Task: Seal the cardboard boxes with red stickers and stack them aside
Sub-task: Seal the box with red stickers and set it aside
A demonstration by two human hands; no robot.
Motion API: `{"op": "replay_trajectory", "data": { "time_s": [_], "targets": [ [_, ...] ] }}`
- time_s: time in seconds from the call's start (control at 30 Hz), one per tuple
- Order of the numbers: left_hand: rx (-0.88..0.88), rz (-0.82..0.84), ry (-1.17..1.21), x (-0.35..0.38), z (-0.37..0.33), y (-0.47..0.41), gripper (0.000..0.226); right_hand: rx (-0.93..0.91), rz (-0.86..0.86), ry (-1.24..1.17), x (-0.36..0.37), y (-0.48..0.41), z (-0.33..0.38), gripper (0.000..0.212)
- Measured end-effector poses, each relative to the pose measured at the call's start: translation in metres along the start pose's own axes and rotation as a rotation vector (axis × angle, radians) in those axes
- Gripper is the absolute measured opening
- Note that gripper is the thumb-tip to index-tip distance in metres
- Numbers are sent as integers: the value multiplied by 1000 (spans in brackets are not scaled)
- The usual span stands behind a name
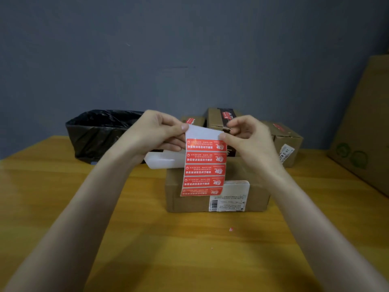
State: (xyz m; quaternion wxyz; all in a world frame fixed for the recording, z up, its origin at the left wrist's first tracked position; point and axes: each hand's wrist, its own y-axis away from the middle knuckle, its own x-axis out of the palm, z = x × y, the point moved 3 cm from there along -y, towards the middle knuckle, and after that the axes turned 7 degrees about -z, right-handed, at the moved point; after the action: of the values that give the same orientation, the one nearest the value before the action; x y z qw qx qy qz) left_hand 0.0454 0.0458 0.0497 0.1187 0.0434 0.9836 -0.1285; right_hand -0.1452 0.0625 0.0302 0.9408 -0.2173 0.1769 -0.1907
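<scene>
The left hand (156, 131) pinched the upper left corner of the sticker strip (205, 163) between thumb and fingers, and the right hand (246, 133) pinched its upper right corner, thumb tip at the bare white backing above the topmost red sticker (206, 145). The strip hung at frame centre, over the unsealed cardboard box (216, 186) on the wooden table (189, 249). To do this step well, I judged, the right thumb should lift one sticker corner cleanly while the left hand held the backing taut, keeping the adhesive from folding. Five red stickers showed on the strip. Behind, three sealed boxes (288, 140) stood right of centre; one black bag (101, 131) sat at middle left, and one large carton (366, 131) leaned at the right edge.
</scene>
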Motion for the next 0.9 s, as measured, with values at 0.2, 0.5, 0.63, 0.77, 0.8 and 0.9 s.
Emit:
{"op": "replay_trajectory", "data": {
  "time_s": [0.2,0.5,0.63,0.77,0.8,0.9],
  "targets": [
    [19,25,-43,9,2,0,10,-400,157,83,17,14,22,13],
    [5,46,-50,11,1,1,14,-513,209,129,27,21,18,13],
    [-6,43,-47,8,2,-1,12,-521,192,76,26,22,17,4],
    [23,22,-109,1,6,-5,13,-507,215,68,26,20,16,3],
    [24,18,-116,-1,7,-6,14,-502,224,64,26,20,15,4],
    [17,-3,-141,-9,11,-9,13,-484,258,67,25,18,14,6]
  ]
}}
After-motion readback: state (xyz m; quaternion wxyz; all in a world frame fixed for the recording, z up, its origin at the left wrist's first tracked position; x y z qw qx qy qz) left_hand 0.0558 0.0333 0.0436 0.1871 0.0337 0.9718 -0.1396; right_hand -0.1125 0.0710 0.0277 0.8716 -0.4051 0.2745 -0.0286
